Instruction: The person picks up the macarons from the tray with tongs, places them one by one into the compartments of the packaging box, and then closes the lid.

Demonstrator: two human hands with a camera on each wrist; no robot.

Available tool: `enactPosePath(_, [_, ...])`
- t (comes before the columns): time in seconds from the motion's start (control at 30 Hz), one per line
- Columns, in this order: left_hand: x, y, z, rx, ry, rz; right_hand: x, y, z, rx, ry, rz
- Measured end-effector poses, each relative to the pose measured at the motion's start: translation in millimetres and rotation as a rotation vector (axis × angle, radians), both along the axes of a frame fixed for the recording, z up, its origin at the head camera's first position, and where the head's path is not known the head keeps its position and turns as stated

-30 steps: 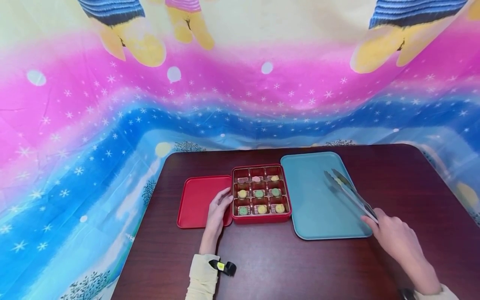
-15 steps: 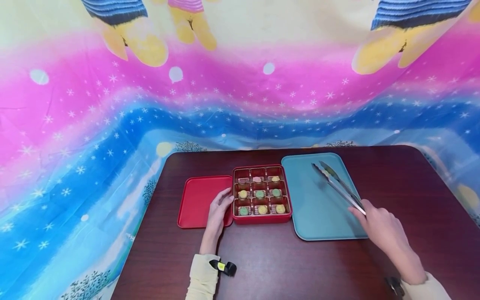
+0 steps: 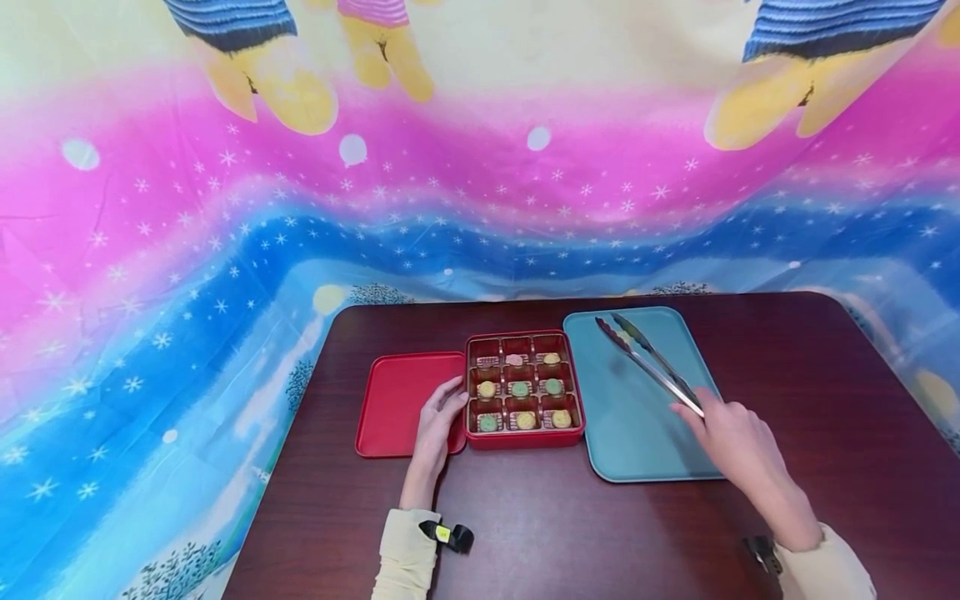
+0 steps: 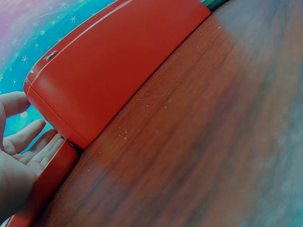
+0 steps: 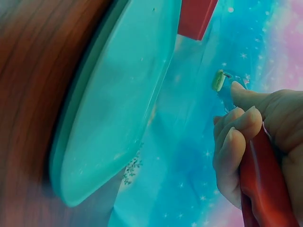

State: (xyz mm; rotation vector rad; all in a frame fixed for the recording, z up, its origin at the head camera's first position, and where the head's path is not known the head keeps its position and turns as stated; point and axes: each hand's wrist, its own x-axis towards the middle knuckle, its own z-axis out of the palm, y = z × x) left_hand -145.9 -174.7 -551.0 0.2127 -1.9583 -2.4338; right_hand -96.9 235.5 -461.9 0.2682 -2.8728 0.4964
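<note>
My right hand (image 3: 738, 437) grips metal tongs (image 3: 670, 387) above the teal tray (image 3: 645, 442). Between the tong tips a small pale yellow-green piece (image 5: 218, 80), cookie-like, is pinched. My left hand (image 3: 435, 421) rests its fingertips against the left side of the red box (image 3: 525, 440), over the edge of the flat red lid (image 3: 405, 400). In the left wrist view its thumb and fingers lie at the corner of the red box (image 4: 109, 71). Divided into nine-like square cells, the box holds several small molded sweets: a pink one (image 3: 514, 360), plus green and yellow ones. Its back left cell shows none.
The dark wooden table (image 3: 525, 517) carries lid, box and tray side by side, left to right. Behind its far edge hangs a colourful snow-patterned cloth (image 3: 480, 183). The tray's left edge lies right beside the box.
My right hand has moved left with the tongs, carrying the small piece across the tray toward the box. My left hand stays at the box's side.
</note>
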Motion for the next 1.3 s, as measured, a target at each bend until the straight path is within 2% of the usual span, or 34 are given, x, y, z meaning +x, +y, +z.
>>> enactPosePath(0.33, [0.5, -1.2, 1.1, -0.005, -0.003, -0.001, -10.4, -24, 6.8, -0.027, -0.046, 0.04])
enactPosePath(0.77, [1.4, -2.1, 0.4, -0.012, -0.005, 0.004, -21.5, -61, 16.2, 0.004, -0.006, 0.116])
enactPosePath(1.07, [0.0, -1.0, -2.1, -0.002, -0.013, 0.006, -30.5, -89, 21.5, 0.024, -0.022, 0.208])
enactPosePath(1.3, [-1.2, 0.5, -0.2, -0.005, -0.012, 0.008, -40.2, -108, 18.9, 0.045, -0.021, 0.257])
